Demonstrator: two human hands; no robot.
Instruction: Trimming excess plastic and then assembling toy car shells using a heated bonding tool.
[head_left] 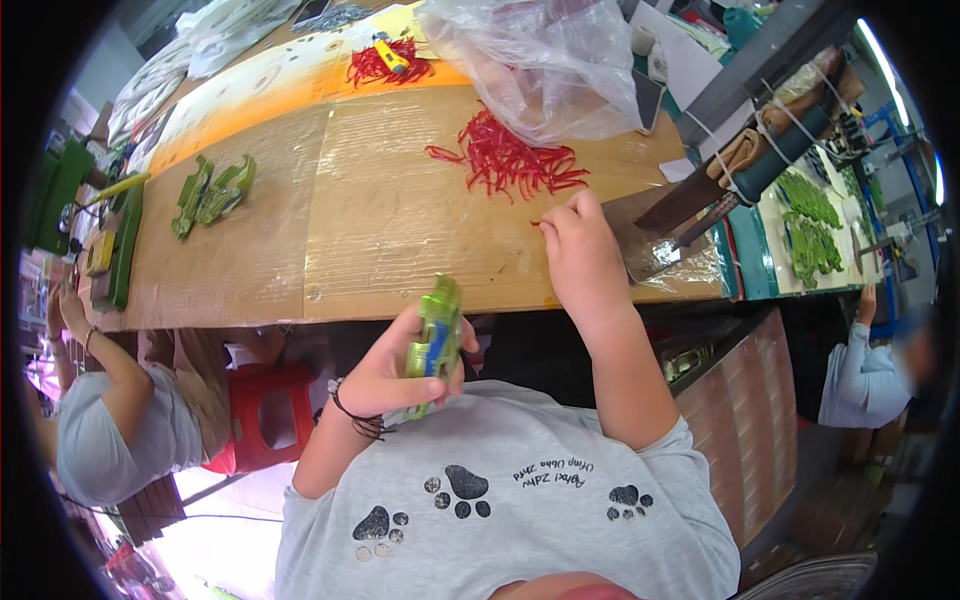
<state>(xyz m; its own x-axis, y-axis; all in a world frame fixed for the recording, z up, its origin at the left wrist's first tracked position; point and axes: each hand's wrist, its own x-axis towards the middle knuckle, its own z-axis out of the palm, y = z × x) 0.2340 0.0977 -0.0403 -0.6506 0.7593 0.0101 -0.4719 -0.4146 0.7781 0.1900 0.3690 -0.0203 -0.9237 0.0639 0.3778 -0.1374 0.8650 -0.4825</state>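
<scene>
My left hand (378, 374) is wrapped round a long, bright green plastic casing (436, 325) with a blue part along its middle, held upright in front of my chest. Over the table's near right part, my right hand (580, 245) is closed in a pinch on a small red plastic strip (536, 223), of which only the tip shows. Just beyond those fingers lies a loose heap of thin red strips (510, 155). Several more green casings (212, 195) rest together on the left part of the table.
A clear plastic bag (540, 65) lies behind the red heap. Farther back, a yellow cutter knife (390, 55) sits on more red strips. A metal machine arm (700, 190) reaches in at right. Co-workers sit at left (130, 420) and right (865, 375); a red stool (262, 412) stands at left.
</scene>
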